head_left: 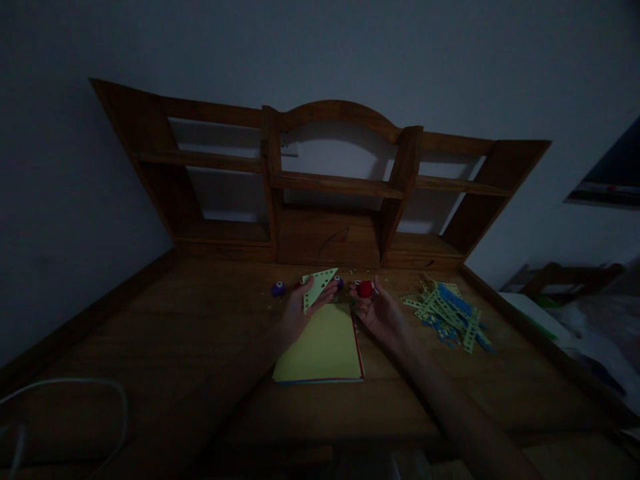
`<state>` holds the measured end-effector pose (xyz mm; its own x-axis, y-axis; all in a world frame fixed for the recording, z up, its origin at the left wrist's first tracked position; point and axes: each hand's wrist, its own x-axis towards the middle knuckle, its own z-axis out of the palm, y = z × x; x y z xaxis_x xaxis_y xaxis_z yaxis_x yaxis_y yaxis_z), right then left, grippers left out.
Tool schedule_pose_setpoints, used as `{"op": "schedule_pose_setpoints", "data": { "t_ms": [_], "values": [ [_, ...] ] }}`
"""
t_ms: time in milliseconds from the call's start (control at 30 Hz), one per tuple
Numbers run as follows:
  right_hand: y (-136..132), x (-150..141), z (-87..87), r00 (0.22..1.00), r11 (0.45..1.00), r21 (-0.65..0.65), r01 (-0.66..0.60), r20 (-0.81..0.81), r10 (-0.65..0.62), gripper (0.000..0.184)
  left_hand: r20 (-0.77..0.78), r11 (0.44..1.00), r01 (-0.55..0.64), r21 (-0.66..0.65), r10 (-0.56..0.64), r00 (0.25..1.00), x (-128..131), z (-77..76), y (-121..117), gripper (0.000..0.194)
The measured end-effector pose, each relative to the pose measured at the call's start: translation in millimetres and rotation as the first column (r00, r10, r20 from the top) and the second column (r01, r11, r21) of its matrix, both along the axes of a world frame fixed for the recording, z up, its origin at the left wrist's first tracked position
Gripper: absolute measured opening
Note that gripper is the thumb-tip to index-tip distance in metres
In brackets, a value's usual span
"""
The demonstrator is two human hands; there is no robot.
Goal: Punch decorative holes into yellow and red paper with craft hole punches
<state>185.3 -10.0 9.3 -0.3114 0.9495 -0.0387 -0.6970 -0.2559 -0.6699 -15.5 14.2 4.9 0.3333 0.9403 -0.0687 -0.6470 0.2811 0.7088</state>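
Observation:
My left hand (pixel 296 315) is closed around a pale yellow-green triangular sheet (pixel 316 289) with a row of holes along its edges. Opposite it, my right hand (pixel 379 312) grips a small red rounded object (pixel 365 289) between thumb and fingers; its exact kind is too dim to tell. Both hands are raised over the desk, a short way apart. Below them lies a stack of coloured paper (pixel 320 350), yellow on top with red and blue edges showing. A small purple object (pixel 278 288) with a white top stands left of my left hand, and another purple one (pixel 339 283) is partly hidden behind its fingers.
On the right of the wooden desk (pixel 200 347) is a pile of green and blue strips with holes (pixel 450 312). Small pale scraps lie near the back. A wooden shelf unit (pixel 330 183) rises behind. A white cable (pixel 123 400) loops at the lower left.

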Motion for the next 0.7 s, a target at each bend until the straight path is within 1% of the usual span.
{"op": "schedule_pose_setpoints", "data": {
  "t_ms": [133,200,333,433,500,600,700],
  "values": [
    [1,-1,0.4,0.999,0.999,-0.008,0.035,-0.010,-0.035,0.031,0.016,0.998,-0.004,-0.067,0.005,1.000,1,0.1,1,0.037],
    [0,0,2.4,0.999,0.999,0.001,0.052,-0.011,-0.052,0.029,0.007,0.998,-0.013,-0.061,0.013,1.000,1,0.2,1,0.036],
    [-2,1,6.7,0.997,0.997,0.032,0.076,-0.008,-0.076,0.028,-0.065,0.999,-0.033,0.019,0.034,0.997,4,0.9,0,0.037],
    [-3,1,6.6,0.997,0.996,0.051,0.076,0.022,-0.077,0.032,-0.142,0.993,-0.093,0.074,0.103,0.985,7,2.5,-2,0.038],
    [-2,-1,4.9,0.994,0.994,0.069,0.080,0.063,-0.085,0.032,-0.167,0.987,-0.111,0.120,0.130,0.977,10,3.9,-5,0.039],
    [-1,-5,2.3,0.985,0.990,0.099,0.099,0.135,-0.112,0.033,-0.214,0.980,-0.079,0.183,0.119,0.970,12,5.7,-10,0.040],
    [-1,-7,1.9,0.983,0.991,0.109,0.082,0.153,-0.098,0.037,-0.314,0.976,-0.061,0.207,0.126,0.941,11,6.4,-15,0.043]
  ]
}}
